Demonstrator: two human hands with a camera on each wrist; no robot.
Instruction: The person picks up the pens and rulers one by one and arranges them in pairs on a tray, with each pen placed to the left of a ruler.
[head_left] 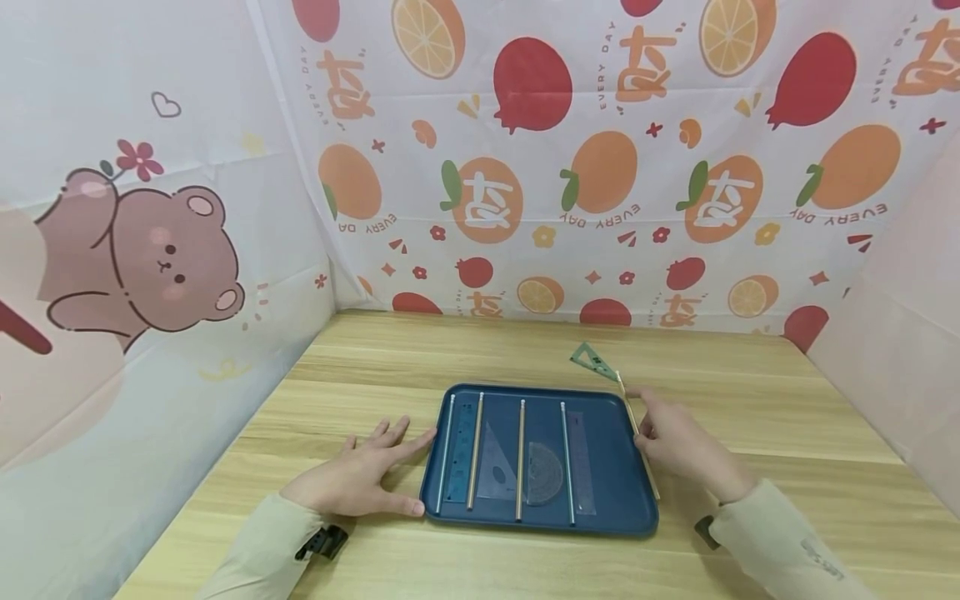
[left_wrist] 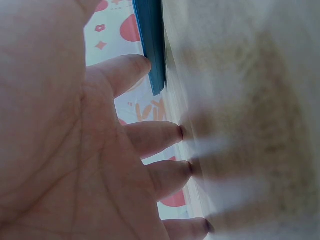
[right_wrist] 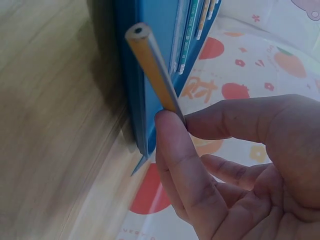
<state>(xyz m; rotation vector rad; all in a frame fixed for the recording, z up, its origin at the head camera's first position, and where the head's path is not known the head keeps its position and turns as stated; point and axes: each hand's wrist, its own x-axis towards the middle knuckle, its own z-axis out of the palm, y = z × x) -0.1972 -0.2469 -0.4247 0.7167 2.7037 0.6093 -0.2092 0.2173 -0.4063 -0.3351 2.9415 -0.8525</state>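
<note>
My right hand (head_left: 678,442) pinches a yellow pencil (right_wrist: 155,70) between thumb and fingers, over the right rim of the blue tray (head_left: 615,475). The pencil's flat, unsharpened end faces the right wrist camera. On the other side, my left hand (head_left: 356,479) is spread, its thumb and index finger touching the tray's left rim. Inside the tray lie several pencils, among them a green one (head_left: 567,462), with a blue-green ruler (head_left: 460,454), a clear set square (head_left: 495,471), a clear protractor (head_left: 544,475) and a clear purplish ruler (head_left: 581,462) between or beside them.
Behind the tray's back right corner, a small green set square (head_left: 595,363) lies on the wooden table (head_left: 390,358). A fruit-print cloth (head_left: 532,250) hangs at the table's back edge, and a bear-print cloth (head_left: 172,350) borders the left side.
</note>
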